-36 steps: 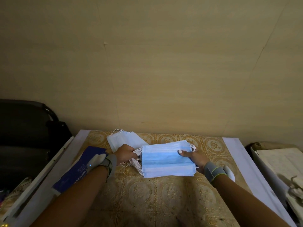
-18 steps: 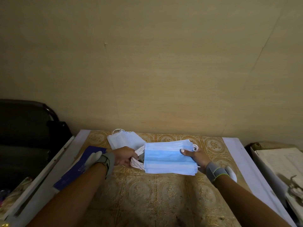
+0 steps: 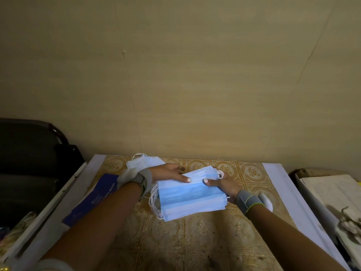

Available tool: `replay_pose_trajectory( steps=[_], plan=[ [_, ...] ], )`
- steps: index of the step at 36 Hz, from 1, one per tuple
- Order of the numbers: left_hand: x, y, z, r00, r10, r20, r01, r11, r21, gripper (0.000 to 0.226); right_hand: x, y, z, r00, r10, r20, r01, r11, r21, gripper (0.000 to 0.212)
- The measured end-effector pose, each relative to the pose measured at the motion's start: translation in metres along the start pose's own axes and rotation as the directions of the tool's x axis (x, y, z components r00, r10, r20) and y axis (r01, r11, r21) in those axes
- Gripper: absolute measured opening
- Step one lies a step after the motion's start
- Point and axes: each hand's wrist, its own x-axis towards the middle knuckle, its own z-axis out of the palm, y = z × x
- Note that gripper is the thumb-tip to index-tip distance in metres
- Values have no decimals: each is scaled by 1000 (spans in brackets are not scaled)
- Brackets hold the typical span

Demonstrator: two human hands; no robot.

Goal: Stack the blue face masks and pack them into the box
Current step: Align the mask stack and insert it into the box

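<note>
Head view
Mask stack: the stack of blue face masks (image 3: 190,196) is held over the middle of the bench (image 3: 205,237), tilted, ear loops hanging at its left edge.
Left hand (image 3: 168,172): grip clamped on the stack's far left corner, thumb on top.
Right hand (image 3: 226,185): grip clamped on the stack's right end, thumb on top.
Box: the flat blue box (image 3: 91,198) lies at the bench's left, under the left forearm.
More masks: a pale pile (image 3: 144,162) lies by the wall.
</note>
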Motion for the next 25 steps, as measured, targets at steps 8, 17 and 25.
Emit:
replay_pose_trajectory(
  steps=[8, 17, 25],
  plan=[
    [10, 11, 10, 985, -122, 123, 100, 980, 171, 66, -3, -6, 13, 999, -17, 40, 17, 1000, -6, 64],
    [14, 7, 20, 944, -200, 261, 201, 979, 20, 37, -4, -7, 11, 998, -12, 61, 12, 1000, 9, 22],
    [21, -4, 26, 960, -160, 229, 179, 982, -66, 61, 0, -6, 9, 997, -28, 66, 32, 998, -53, 23]
  ],
)
